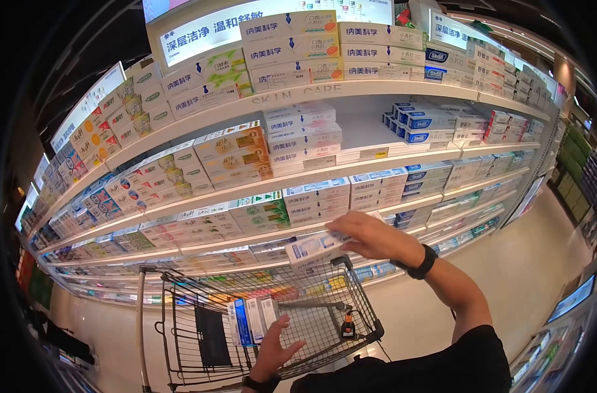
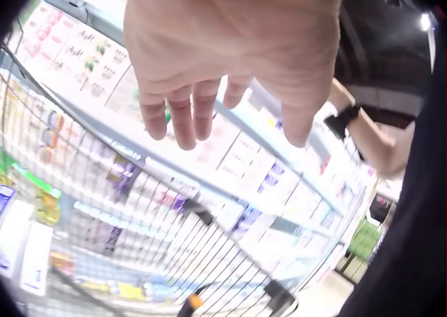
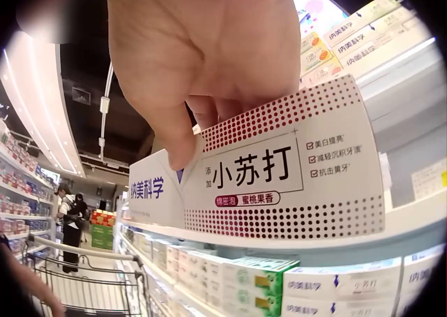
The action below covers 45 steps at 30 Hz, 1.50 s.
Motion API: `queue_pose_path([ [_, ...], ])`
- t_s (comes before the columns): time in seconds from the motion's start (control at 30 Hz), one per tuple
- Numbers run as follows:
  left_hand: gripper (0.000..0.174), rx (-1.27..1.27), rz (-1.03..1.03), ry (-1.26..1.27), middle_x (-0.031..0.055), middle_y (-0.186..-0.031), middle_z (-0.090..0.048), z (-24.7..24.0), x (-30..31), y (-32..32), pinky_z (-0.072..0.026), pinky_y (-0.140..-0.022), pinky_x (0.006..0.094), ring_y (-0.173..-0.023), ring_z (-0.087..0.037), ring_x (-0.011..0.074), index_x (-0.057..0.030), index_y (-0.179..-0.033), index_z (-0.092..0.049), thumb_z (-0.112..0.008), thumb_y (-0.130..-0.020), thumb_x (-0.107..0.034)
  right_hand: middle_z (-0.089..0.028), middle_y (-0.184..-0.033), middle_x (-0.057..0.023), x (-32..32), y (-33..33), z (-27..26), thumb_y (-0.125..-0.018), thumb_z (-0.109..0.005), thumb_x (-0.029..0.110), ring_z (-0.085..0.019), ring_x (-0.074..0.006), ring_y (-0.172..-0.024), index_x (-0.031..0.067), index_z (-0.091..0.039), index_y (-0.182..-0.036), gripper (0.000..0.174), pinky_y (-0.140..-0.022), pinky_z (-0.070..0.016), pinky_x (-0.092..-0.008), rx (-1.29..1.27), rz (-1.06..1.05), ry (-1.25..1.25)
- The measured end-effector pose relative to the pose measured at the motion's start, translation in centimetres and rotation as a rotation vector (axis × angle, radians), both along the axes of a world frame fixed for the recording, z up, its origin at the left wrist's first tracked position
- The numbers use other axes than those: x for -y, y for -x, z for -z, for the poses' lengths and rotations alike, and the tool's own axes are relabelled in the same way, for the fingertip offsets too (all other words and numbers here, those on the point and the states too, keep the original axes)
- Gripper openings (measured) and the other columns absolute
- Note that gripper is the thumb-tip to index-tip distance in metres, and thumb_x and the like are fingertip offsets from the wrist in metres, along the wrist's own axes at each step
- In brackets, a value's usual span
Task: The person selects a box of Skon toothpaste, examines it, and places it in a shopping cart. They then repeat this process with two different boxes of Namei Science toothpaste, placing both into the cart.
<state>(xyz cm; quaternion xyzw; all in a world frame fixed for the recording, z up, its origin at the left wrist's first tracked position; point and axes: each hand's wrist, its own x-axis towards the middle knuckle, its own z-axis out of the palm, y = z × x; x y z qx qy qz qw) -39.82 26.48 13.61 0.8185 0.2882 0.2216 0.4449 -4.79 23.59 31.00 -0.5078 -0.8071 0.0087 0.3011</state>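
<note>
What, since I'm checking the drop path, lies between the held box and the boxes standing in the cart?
In the head view, only the cart's wire basket separates held box from standing boxes.

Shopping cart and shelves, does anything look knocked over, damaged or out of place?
Nothing stands out. The shelves carry stacked toothpaste boxes in tidy rows. In the shopping cart a few upright boxes stand together. The right hand holds one undented baking-soda toothpaste box above the cart; the left hand is open beside those inside.
</note>
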Motion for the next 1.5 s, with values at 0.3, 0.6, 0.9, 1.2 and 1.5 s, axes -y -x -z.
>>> queue_pose_path([
  [0.3,0.062,0.374,-0.026,0.385,0.0141,-0.129,-0.047,-3.6,1.6,-6.7,-0.0467,-0.095,0.0346,-0.117,-0.051,0.0229,-0.0018,-0.130,-0.041,-0.071,-0.075,0.001,-0.058,-0.110,-0.0173,7.6,5.0,7.8,-0.079,-0.068,0.014,-0.053,-0.0360,-0.103,0.0001,-0.053,-0.120,0.046,-0.090,-0.0436,-0.0442,-0.091,-0.070,0.242],
  [0.6,0.033,0.584,-0.125,0.702,0.0115,-0.106,-0.059,-5.2,2.1,-7.1,-0.0527,-0.084,0.0324,-0.096,-0.062,0.0186,0.0009,-0.121,-0.046,-0.054,-0.094,-0.017,-0.057,-0.122,-0.0191,11.2,3.3,2.8,-0.082,-0.069,0.022,-0.056,-0.0337,-0.109,0.0009,-0.050,-0.129,0.055,-0.095,-0.0441,-0.0386,-0.301,0.268,-0.143],
  [0.9,0.053,0.520,-0.117,0.660,0.0161,-0.116,-0.055,-6.5,0.7,-5.9,-0.0553,-0.082,0.0375,-0.100,-0.062,0.0233,0.0009,-0.131,-0.040,-0.046,-0.098,-0.040,-0.055,-0.123,-0.0138,14.2,6.2,9.8,-0.092,-0.062,0.020,-0.055,-0.0193,-0.110,0.0046,-0.025,-0.147,0.068,-0.089,-0.0477,-0.0312,-1.290,0.113,0.238],
  [1.2,0.070,0.594,-0.012,0.682,0.0162,-0.128,-0.049,-8.2,1.1,-5.5,-0.0562,-0.080,0.0347,-0.110,-0.058,0.0265,-0.0088,-0.145,-0.025,-0.055,-0.092,-0.041,-0.058,-0.119,-0.0147,14.5,6.2,11.1,-0.081,-0.072,0.007,-0.057,-0.0187,-0.108,0.0008,-0.027,-0.145,0.078,-0.091,-0.0458,-0.0286,-1.401,0.082,0.147],
  [1.5,0.086,0.635,0.078,0.594,0.0190,-0.137,-0.044,-7.9,1.2,-5.2,-0.0468,-0.099,0.0414,-0.123,-0.049,0.0286,-0.0066,-0.147,-0.021,-0.072,-0.078,-0.014,-0.058,-0.119,-0.0124,13.9,5.6,13.5,-0.084,-0.071,0.036,-0.057,-0.0174,-0.108,-0.0020,-0.041,-0.133,0.069,-0.087,-0.0491,-0.0302,-1.486,0.235,0.138],
])
